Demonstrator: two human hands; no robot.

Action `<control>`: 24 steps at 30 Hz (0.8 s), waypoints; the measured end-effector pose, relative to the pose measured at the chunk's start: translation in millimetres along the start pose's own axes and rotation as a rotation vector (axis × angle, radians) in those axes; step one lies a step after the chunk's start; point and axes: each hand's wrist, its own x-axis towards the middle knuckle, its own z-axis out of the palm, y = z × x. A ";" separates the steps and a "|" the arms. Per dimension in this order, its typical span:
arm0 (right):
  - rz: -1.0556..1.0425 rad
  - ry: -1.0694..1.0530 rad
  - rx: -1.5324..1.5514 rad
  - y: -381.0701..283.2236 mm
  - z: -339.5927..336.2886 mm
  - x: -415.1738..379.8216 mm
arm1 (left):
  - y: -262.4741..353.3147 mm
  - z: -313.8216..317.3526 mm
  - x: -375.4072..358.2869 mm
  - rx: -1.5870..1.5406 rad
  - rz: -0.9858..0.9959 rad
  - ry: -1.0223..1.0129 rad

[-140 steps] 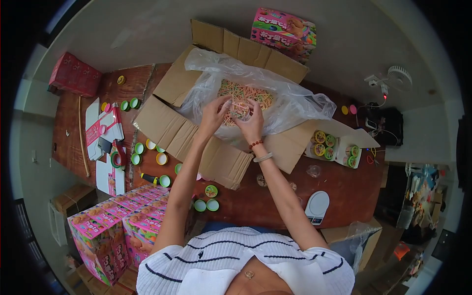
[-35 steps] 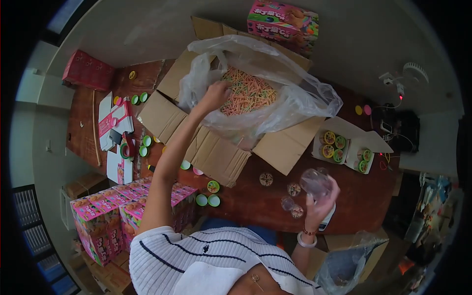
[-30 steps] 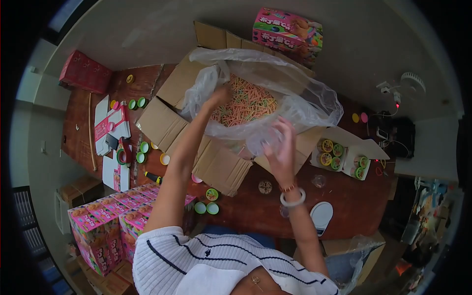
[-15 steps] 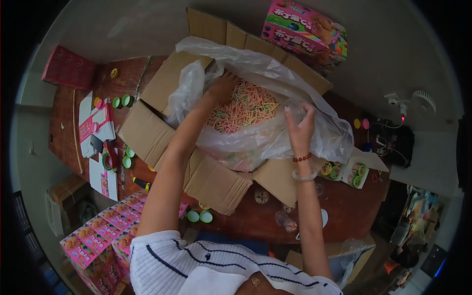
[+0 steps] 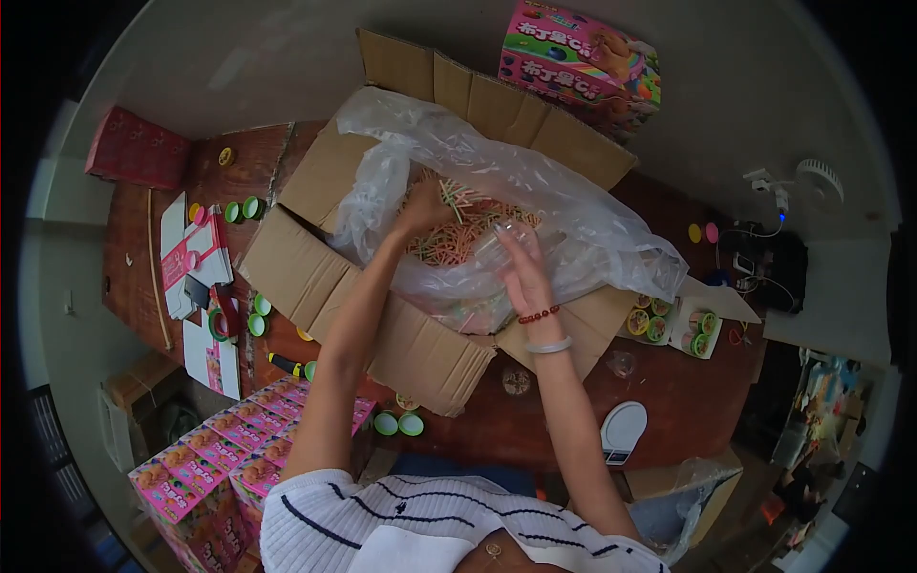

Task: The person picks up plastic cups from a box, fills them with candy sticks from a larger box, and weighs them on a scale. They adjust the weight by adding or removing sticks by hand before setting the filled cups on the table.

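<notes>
An open cardboard carton (image 5: 435,368) lined with a clear plastic bag (image 5: 583,215) holds a heap of thin pink, yellow and green sticks (image 5: 444,246) that look like candy. My left hand (image 5: 425,205) is closed round a bunch of these sticks, which poke out past its fingers just over the heap. Close to it on the right, my right hand (image 5: 523,272) grips a clear plastic container (image 5: 491,252), tilted above the sticks. Its exact shape is hard to make out against the bag.
Pink printed boxes (image 5: 215,444) are stacked at the lower left, with more (image 5: 578,67) behind the carton. Green lids (image 5: 397,423), a white scale (image 5: 623,432), a yellow-black cutter (image 5: 287,365) and a tray of filled tubs (image 5: 702,332) lie on the brown table (image 5: 497,435).
My right hand has moved left with the clear container, closer to my left hand. My left hand has lifted a bunch of sticks from the heap.
</notes>
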 end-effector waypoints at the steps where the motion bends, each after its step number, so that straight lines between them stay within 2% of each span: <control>1: 0.101 -0.055 0.131 3.3 1.1 5.7 | 8.0 -3.0 -5.7 -0.350 -0.130 -0.112; 2: 0.202 -0.114 0.259 6.8 2.1 10.5 | 17.5 -4.1 -12.4 -0.344 -0.122 -0.112; 5: 0.125 -0.131 0.217 23.8 4.3 22.0 | 16.8 5.9 -35.8 -0.886 -0.292 0.007; 6: 0.121 -0.137 0.223 34.0 4.8 26.6 | 10.8 7.5 -39.1 -0.877 -0.288 0.008; 8: -0.261 -0.055 -0.293 48.0 5.7 33.8 | 1.2 13.4 -40.5 -1.027 -0.447 0.010; 9: -0.269 -0.056 -0.291 46.2 8.4 34.9 | 8.0 9.6 -37.9 -1.227 -0.445 0.024; 10: -0.431 -0.028 -0.479 46.2 9.9 34.1 | 14.6 6.8 -37.8 -1.226 -0.442 0.020; 11: -0.589 0.002 -0.667 47.3 10.9 32.3 | 21.9 6.3 -40.0 -1.277 -0.370 0.156; 12: -0.588 0.005 -0.666 48.0 12.5 31.2 | 40.3 -0.9 -42.3 -1.323 -0.296 0.293; 14: -0.668 0.067 -0.787 46.1 19.6 33.1 | 56.6 -4.9 -41.9 -1.216 -0.239 0.355; 16: -0.665 0.056 -0.753 45.6 25.4 34.0 | 58.4 -2.5 -45.8 -1.107 -0.185 0.416; 18: -0.660 0.044 -0.720 46.2 32.2 32.5 | 54.7 3.6 -50.6 -0.813 -0.235 0.260; 20: -0.688 0.070 -0.635 46.3 39.4 29.6 | 47.2 14.9 -53.1 -0.851 -0.215 0.225; 22: -0.666 0.023 -0.607 49.0 36.5 34.1 | 50.4 16.0 -57.0 -0.797 -0.096 0.142; 23: -0.643 -0.021 -0.578 51.2 34.9 35.9 | 50.6 15.5 -55.6 -0.680 0.021 0.184; 24: -0.641 -0.019 -0.577 51.2 34.9 35.7 | 57.9 10.6 -56.1 -0.680 0.020 0.181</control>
